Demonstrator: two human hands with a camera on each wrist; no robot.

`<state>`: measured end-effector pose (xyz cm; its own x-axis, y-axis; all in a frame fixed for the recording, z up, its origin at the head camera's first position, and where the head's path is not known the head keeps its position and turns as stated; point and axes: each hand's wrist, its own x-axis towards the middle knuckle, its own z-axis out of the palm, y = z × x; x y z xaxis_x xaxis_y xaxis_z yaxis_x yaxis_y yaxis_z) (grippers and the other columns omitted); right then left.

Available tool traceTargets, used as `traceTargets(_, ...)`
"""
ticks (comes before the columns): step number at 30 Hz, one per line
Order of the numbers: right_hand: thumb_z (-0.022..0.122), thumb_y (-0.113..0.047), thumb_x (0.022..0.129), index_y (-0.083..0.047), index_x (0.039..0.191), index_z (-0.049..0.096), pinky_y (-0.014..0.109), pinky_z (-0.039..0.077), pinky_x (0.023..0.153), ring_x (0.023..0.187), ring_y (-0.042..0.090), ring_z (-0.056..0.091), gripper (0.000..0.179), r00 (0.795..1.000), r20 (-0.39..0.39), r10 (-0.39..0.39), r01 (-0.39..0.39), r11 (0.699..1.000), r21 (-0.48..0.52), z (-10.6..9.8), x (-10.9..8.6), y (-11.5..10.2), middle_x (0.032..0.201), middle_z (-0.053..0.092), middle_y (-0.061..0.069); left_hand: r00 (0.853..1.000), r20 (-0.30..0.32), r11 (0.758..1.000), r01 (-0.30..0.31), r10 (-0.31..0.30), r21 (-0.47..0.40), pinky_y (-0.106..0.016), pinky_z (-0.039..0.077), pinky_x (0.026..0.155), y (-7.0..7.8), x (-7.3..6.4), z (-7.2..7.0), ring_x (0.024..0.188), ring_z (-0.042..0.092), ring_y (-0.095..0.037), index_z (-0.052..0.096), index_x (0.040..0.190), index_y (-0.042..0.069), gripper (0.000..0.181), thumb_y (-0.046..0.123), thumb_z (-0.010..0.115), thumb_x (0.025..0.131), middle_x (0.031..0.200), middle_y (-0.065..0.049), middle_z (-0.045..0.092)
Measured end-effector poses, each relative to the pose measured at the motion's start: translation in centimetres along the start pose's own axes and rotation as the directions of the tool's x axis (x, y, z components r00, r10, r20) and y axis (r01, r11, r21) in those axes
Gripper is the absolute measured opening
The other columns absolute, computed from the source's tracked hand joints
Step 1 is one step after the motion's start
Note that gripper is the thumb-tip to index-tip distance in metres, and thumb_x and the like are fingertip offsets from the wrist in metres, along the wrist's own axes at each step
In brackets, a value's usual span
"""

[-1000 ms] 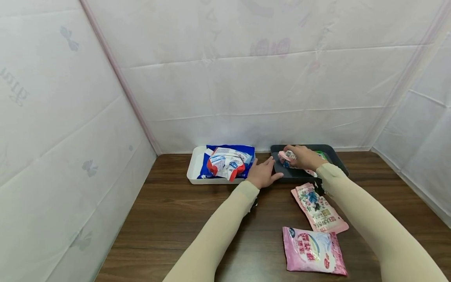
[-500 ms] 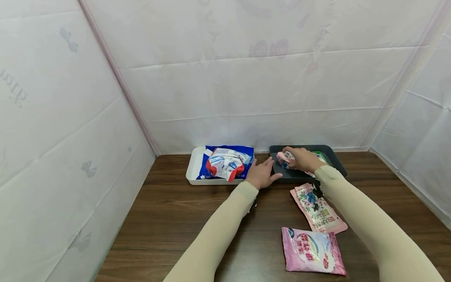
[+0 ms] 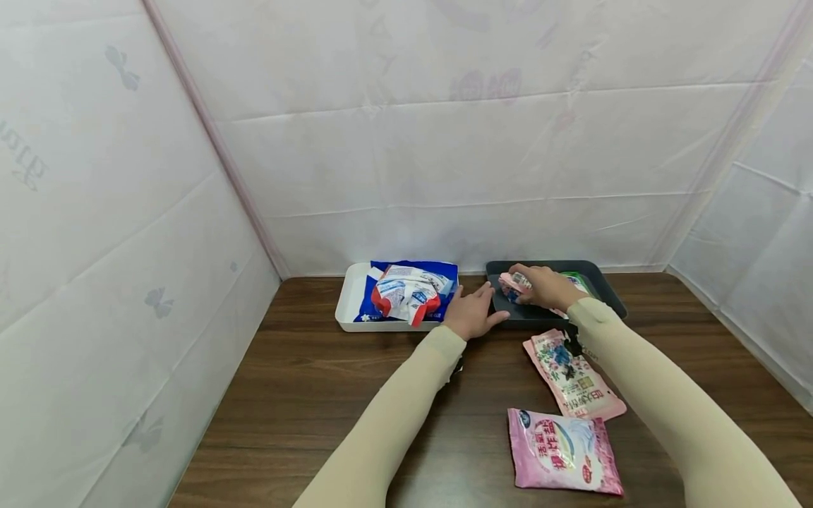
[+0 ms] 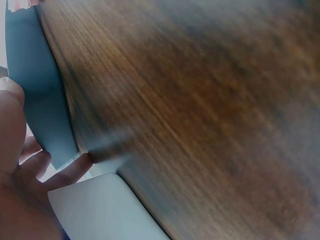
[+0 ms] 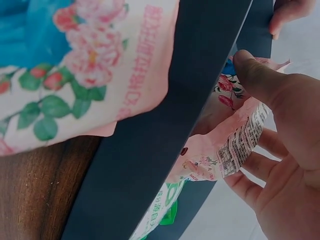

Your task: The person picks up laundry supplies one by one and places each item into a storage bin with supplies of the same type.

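Inside the dark grey tray [image 3: 600,286], my right hand [image 3: 551,286] grips a crumpled pink floral pouch [image 3: 513,283]. In the right wrist view the thumb lies on one side of that pink pouch [image 5: 202,155] and the fingers on the other. A green-and-white packet [image 5: 162,207] sits in the tray beside it, partly covered. My left hand [image 3: 471,312] spreads its fingers between the white tray [image 3: 348,303] and the dark tray, thumb at the dark tray's near left corner. From the left wrist, the hand [image 4: 25,170] appears against the dark wall, holding nothing.
Blue-and-white packets [image 3: 409,293] lie in the white tray, a red-and-white one on top. Nearer on the wooden table [image 3: 305,409] are a pink floral pouch [image 3: 574,377] under my right forearm and a pink packet [image 3: 564,451]. White sheeting [image 3: 406,155] rises behind the trays and along both sides.
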<state>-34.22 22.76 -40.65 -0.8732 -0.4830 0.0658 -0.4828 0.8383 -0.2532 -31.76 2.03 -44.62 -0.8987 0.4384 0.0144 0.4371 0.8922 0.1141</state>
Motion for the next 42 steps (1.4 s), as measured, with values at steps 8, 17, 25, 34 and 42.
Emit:
traceTargets(8, 0.074, -0.013, 0.096, -0.001, 0.15, 0.046, 0.067, 0.046, 0.101, 0.123, 0.052, 0.056, 0.062, 1.0, -0.026, -0.013, 0.013, 1.0, -0.007, 0.1, -0.4, -0.2, 0.139, 0.055, 0.034, 1.0, -0.002, 1.0, 0.008, -0.008, 0.004, -0.049, 0.017, 0.126, 0.0, 0.1, 0.1, 0.142, 0.048, -0.017, 0.042, 0.159, 0.02, 0.075, 0.068, 0.04, 0.102, 0.166, 0.004, 0.033)
traceTargets(17, 0.074, -0.018, 0.097, -0.004, 0.154, 0.044, 0.072, 0.042, 0.101, 0.126, 0.057, 0.051, 0.066, 0.993, -0.104, -0.05, 0.046, 0.998, -0.048, 0.5, -1.4, 0.2, 0.144, 0.048, 0.036, 1.0, 0.0, 1.0, 0.009, -0.009, 0.013, -0.048, 0.018, 0.126, 0.2, 0.0, -0.1, 0.142, 0.048, -0.017, 0.042, 0.159, 0.02, 0.074, 0.068, 0.04, 0.102, 0.166, 0.004, 0.032)
traceTargets(25, 0.074, -0.025, 0.097, -0.008, 0.156, 0.043, 0.069, 0.044, 0.101, 0.125, 0.053, 0.05, 0.068, 0.99, -0.126, -0.06, 0.054, 0.997, -0.052, 0.8, -3.0, 0.6, 0.148, 0.047, 0.03, 1.0, 0.007, 1.0, 0.009, -0.009, 0.02, -0.048, 0.018, 0.126, 0.3, 0.0, -0.2, 0.142, 0.048, -0.017, 0.04, 0.16, 0.02, 0.074, 0.067, 0.039, 0.102, 0.167, 0.005, 0.03)
traceTargets(34, 0.076, -0.029, 0.095, -0.012, 0.155, 0.046, 0.073, 0.038, 0.105, 0.131, 0.055, 0.045, 0.069, 0.986, -0.135, -0.1, 0.092, 0.994, -0.06, 1.1, -4.3, 0.4, 0.149, 0.047, 0.028, 1.0, 0.005, 0.999, 0.004, -0.004, 0.032, -0.049, 0.019, 0.126, 0.2, 0.0, -0.2, 0.142, 0.049, -0.016, 0.041, 0.16, 0.019, 0.074, 0.067, 0.038, 0.102, 0.167, 0.004, 0.031)
traceTargets(42, 0.077, -0.032, 0.094, -0.017, 0.156, 0.045, 0.073, 0.037, 0.105, 0.134, 0.053, 0.041, 0.071, 0.983, -0.134, -0.123, 0.117, 0.992, -0.056, 1.1, -5.5, -0.2, 0.154, 0.042, 0.026, 1.0, 0.003, 1.0, 0.004, -0.004, 0.03, -0.049, 0.018, 0.126, 0.1, 0.1, 0.0, 0.141, 0.05, -0.017, 0.04, 0.16, 0.02, 0.075, 0.067, 0.038, 0.102, 0.167, 0.004, 0.031)
